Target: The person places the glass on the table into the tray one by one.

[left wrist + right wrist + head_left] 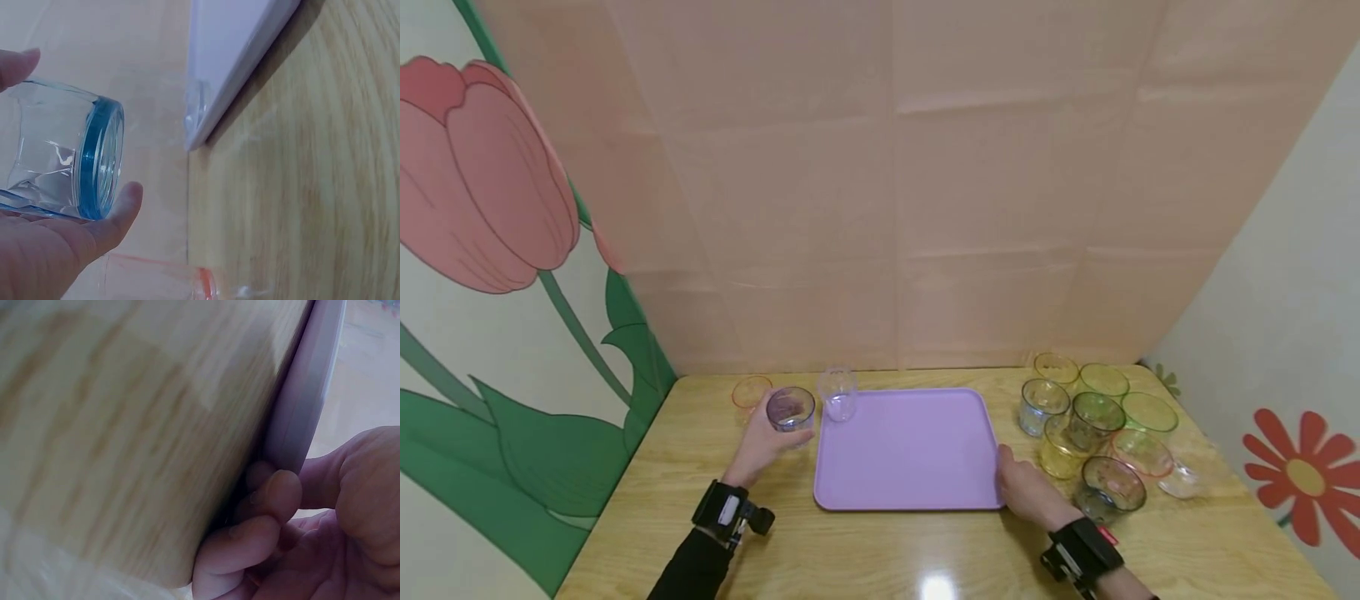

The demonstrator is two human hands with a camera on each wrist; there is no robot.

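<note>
My left hand (760, 446) holds a drinking glass (791, 410) by its sides, just left of the purple tray (910, 450). In the left wrist view, the glass (53, 147) is see-through with a thick blue base, between the thumb and fingers. My right hand (1028, 492) grips the tray's right edge near the front corner. The right wrist view shows curled fingers (240, 547) low at the tray's rim (306, 394). A clear glass (839, 403) stands at the tray's back left corner. Behind the left hand is an orange-rimmed glass (751, 392).
Several glasses crowd the table's right side, among them a dark glass (1112, 487) near my right wrist, a yellow glass (1060, 457) and a green-rimmed glass (1150, 412). A pinkish sheet (895, 208) covers the back wall behind the wooden table (850, 554).
</note>
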